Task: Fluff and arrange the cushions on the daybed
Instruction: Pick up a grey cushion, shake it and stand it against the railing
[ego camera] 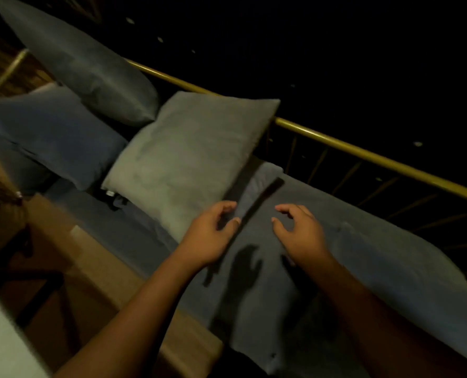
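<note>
Cushions on the daybed (390, 255) number three in view: a grey cushion (188, 159) just beyond your left fingers (228, 207), a blue cushion (55, 132) further out past that one, and a dark cushion (85, 61) propped highest at the far end against the gold rail (363, 151).

Both your hands are empty. Your left hand (213, 230) hovers with its fingers loosely curled and half open, fingertips at or just short of the grey cushion's near corner; whether they touch it is unclear. Your right hand (300, 233) hangs over bare mattress cover, fingers likewise curled open, well clear of any cushion.

The step in hand looks like taking up the grey cushion to plump it. Bring your right hand across so each hand takes an opposite edge, grip the filling and not just the cover, then squeeze inward and release a few times before setting it back. It looks soft and slack, so it will sag if you lift by one corner.

The grey cushion leans back on the rail, face tilted up toward you. Its long axis runs from the corner at your left fingers away and to their right, up to the corner resting on the rail. Between your two sets of fingers a dark seam or strap (262, 197) lies on the cover; keep it from bunching under the cushion.
</note>
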A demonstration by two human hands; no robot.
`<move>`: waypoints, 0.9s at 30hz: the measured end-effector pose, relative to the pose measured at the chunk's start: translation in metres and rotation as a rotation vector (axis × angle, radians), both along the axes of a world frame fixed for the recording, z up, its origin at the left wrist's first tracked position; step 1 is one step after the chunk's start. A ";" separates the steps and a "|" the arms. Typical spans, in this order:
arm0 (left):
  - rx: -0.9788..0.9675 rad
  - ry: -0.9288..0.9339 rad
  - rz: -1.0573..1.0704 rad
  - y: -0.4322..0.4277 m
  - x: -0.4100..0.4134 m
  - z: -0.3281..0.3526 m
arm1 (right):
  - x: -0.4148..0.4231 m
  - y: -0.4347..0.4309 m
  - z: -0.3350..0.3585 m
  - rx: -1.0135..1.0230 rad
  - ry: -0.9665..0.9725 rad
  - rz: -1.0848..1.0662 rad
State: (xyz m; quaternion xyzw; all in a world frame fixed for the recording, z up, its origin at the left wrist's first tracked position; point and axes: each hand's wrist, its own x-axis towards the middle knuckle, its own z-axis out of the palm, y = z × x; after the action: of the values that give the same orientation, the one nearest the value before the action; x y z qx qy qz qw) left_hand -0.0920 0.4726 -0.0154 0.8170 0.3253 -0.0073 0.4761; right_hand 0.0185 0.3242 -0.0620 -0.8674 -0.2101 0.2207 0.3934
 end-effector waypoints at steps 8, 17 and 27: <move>0.259 0.033 0.093 0.200 0.010 -0.026 | 0.014 0.178 -0.005 -0.063 0.057 0.041; 0.204 0.248 0.222 0.308 0.037 -0.085 | 0.043 0.256 -0.048 -0.066 0.185 -0.380; 0.388 0.248 0.356 0.322 0.056 -0.133 | 0.041 0.259 -0.072 0.085 0.227 -0.570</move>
State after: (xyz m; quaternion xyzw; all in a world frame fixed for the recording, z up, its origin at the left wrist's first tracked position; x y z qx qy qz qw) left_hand -0.0361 0.7944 -0.1480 0.8156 0.5147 0.0391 0.2614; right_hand 0.0594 0.5833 -0.1338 -0.8439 0.0780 0.1880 0.4964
